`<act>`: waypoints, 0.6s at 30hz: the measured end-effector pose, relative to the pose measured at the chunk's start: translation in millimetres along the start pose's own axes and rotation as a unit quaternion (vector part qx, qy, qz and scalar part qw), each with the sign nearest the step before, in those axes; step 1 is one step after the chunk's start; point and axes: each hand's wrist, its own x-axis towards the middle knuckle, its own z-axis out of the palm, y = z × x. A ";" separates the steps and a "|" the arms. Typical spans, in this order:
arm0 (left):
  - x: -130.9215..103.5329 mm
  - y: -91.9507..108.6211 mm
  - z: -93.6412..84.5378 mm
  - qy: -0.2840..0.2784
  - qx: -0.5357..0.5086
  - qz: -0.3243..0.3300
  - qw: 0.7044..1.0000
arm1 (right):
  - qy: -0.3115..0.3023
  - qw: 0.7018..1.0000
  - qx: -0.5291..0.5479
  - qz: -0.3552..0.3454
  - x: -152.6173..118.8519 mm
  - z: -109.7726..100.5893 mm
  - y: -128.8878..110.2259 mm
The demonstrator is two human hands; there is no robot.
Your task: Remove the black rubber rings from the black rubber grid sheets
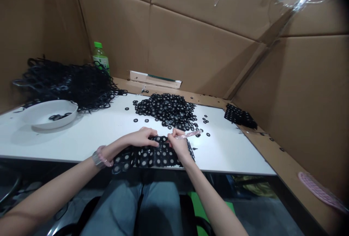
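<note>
A black sheet with rows of pale round dots (147,159) lies along the table's front edge, its left part reaching toward my forearm. My left hand (142,138) rests at the sheet's upper edge, thumb on its face and fingers curled beside it, gripping it there. Closed around a slim pen-like tool with a clear pinkish shaft (189,134), my right hand (177,144) works against the sheet's upper edge, close to the left thumb. The tool's tip is hidden by the fingers. Just beyond both hands is a heap of small black rings with pale centres (166,108).
On the left are a white bowl (51,119) with a few black pieces and a tangled pile of black strips (71,83). A green-capped bottle (100,56) stands behind them. Folded black dotted sheets (240,115) lie at right. Cardboard walls (191,40) enclose the white table (231,152).
</note>
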 end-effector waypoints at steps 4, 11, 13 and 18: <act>-7.9 16.9 -3.4 0.010 0.051 -0.047 0.998 | 0.023 0.999 0.048 0.013 -6.2 1.1 -4.0; -10.6 30.5 -5.2 -0.031 -0.017 -0.067 0.997 | -0.020 0.999 0.031 0.019 -19.3 6.2 -8.0; -10.5 29.3 -3.0 -0.053 -0.048 -0.069 0.995 | -0.042 0.999 0.024 0.014 -20.0 5.4 -7.8; -10.8 23.1 3.6 -0.060 -0.099 -0.069 0.991 | -0.062 0.998 -0.024 -0.005 -21.1 4.6 -8.9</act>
